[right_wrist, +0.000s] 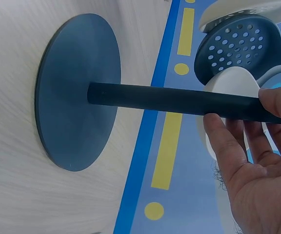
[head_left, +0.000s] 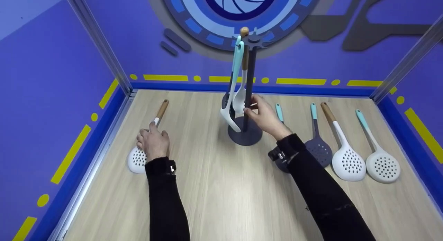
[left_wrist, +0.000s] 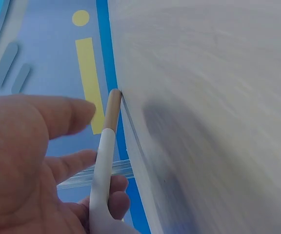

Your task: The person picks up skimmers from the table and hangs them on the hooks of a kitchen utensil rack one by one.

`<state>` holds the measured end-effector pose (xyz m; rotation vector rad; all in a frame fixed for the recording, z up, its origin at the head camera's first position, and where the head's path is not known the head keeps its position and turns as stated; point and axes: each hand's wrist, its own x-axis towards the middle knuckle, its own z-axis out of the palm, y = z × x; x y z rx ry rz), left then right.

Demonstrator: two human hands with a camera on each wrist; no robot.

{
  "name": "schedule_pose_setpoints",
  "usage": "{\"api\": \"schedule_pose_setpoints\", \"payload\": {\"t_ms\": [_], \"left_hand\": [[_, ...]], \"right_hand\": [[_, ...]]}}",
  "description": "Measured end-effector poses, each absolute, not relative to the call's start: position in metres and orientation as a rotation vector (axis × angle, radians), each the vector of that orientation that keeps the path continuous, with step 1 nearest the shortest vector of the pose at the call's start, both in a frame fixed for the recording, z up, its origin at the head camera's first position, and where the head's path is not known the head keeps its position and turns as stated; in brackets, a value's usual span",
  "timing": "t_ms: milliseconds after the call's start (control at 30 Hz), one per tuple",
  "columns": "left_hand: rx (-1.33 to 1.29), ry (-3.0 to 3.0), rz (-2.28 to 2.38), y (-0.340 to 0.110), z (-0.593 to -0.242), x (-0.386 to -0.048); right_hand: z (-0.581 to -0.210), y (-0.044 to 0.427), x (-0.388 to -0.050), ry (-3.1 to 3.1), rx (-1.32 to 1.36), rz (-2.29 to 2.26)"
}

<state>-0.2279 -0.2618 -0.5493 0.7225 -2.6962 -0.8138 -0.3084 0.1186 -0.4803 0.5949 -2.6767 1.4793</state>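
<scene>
White skimmer (head_left: pixel 137 161) at far left, dark utensil stand (head_left: pixel 250 82) at centre.
Probably at the pick-up step: holding the skimmer's shaft (left_wrist: pixel 101 168) in curled fingers (left_wrist: pixel 77 163) of the left hand (head_left: pixel 154 142), thumb apart, while pinching the stand's post (right_wrist: pixel 150 100) with the right hand (head_left: pixel 264 118). Likely needing that thumb closed before lifting. Beneath, pale wood-grain tabletop (head_left: pixel 221 199); to the right, more utensils (head_left: pixel 349 161); around, purple-blue panels (head_left: pixel 52 95) with yellow dashes (head_left: pixel 166 77).

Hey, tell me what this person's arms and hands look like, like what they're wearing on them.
The left hand and right hand are bare, with no gloves. Black long sleeves cover the forearms. Each wrist has a black band with a small dark device showing a pale, shiny spot.
</scene>
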Motion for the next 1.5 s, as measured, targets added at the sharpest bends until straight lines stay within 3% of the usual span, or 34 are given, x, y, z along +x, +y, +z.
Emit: {"api": "schedule_pose_setpoints", "payload": {"t_ms": [1033,1500], "left_hand": [[0.601,-2.683,-0.837,-0.257,-0.545,-0.235],[0.477,-2.586,-0.832,-0.245,-0.528,-0.238]], "right_hand": [[-0.475,0.117,-0.304,-2.623,0.576,1.477],[-0.466,0.12,-0.294,-2.539,0.561,1.589]]}}
